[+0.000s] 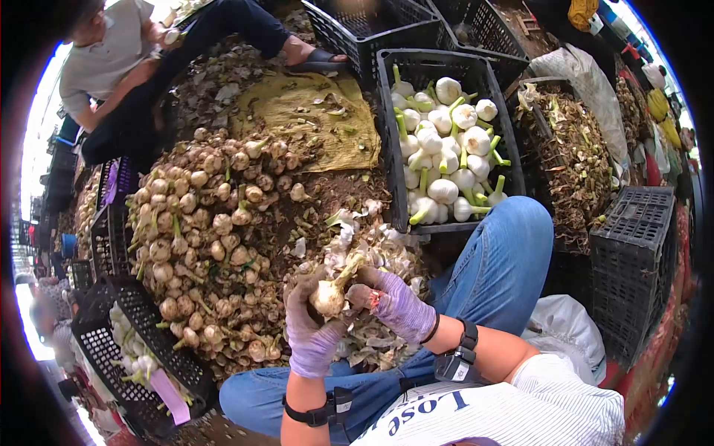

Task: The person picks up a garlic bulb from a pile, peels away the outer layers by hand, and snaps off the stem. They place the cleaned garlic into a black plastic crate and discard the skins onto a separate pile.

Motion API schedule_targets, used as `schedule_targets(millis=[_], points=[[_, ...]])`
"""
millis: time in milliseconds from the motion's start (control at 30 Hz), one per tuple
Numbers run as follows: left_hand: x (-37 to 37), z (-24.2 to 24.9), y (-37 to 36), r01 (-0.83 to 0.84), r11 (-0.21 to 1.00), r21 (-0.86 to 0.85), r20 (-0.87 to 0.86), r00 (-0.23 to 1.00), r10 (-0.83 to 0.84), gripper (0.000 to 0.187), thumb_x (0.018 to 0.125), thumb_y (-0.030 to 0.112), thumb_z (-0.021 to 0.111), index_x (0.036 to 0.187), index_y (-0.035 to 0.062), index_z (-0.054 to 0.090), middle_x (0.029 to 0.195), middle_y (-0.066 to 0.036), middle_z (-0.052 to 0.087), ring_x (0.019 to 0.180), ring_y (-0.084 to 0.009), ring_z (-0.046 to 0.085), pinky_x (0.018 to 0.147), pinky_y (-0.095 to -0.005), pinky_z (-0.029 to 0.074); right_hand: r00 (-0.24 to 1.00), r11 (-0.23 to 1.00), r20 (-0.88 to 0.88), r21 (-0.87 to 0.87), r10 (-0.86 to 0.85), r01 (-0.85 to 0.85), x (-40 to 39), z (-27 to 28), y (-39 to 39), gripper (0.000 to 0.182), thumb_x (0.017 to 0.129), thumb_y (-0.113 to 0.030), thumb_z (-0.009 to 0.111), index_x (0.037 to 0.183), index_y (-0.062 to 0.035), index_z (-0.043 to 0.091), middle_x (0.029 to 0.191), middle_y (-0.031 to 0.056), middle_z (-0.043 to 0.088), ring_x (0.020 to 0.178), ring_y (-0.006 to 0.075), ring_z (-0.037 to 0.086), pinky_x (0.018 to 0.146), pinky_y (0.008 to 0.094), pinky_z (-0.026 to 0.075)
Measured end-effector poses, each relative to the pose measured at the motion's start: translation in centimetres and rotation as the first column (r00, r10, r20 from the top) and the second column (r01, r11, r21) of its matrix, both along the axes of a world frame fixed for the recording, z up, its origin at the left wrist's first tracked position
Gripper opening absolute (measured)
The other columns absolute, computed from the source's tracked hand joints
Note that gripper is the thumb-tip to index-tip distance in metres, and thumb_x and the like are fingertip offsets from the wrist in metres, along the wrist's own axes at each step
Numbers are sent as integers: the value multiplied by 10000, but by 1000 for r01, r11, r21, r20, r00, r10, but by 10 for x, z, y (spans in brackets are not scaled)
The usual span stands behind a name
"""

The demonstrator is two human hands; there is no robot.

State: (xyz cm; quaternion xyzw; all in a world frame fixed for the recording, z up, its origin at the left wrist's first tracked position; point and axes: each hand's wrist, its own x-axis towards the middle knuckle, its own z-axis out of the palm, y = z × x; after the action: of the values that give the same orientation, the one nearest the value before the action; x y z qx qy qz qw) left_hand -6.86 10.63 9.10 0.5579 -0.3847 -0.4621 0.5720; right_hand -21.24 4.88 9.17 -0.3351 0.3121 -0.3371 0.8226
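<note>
My left hand (309, 327), in a dirty lavender glove, is closed around a garlic bulb (327, 299) with brownish outer skin. The bulb's dry stem points up and to the right. My right hand (398, 305), gloved alike, has its fingers curled in against the bulb's right side by the stem. A bit of red shows at its fingertips; what it is I cannot make out. Loose papery garlic skins (372, 245) lie beneath and beyond my hands. A heap of unpeeled garlic bulbs (208, 223) spreads to the left.
A black crate (383, 149) of clean white garlic bulbs (446, 149) stands beyond my knee. Another black crate (97, 334) with garlic is at left. A stacked crate (632, 238) and a bin of husks (573, 156) stand right. Another person (111, 67) sits at upper left, near a yellow sack (320, 111).
</note>
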Motion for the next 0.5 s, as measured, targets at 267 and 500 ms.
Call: schedule_targets(millis=[267,500], points=[[0,22,56,49,990,-134,554,832,34,736,533,-39,800,1116,102,374,1159,-120,462,1036,-217,506,872,-332,447,990,990,75,72,117,-122,1,40,23,208,803,-180,661,857,5,582,739,-18,563,679,37,508,593,189,425],[-10,41,68,-25,996,-82,-43,999,22,729,549,138,840,1125,62,398,1092,-96,491,997,-207,520,859,-330,455,926,929,-178,-107,332,-354,-14,51,22,244,800,-209,657,906,3,598,757,1,585,664,51,501,581,216,428]])
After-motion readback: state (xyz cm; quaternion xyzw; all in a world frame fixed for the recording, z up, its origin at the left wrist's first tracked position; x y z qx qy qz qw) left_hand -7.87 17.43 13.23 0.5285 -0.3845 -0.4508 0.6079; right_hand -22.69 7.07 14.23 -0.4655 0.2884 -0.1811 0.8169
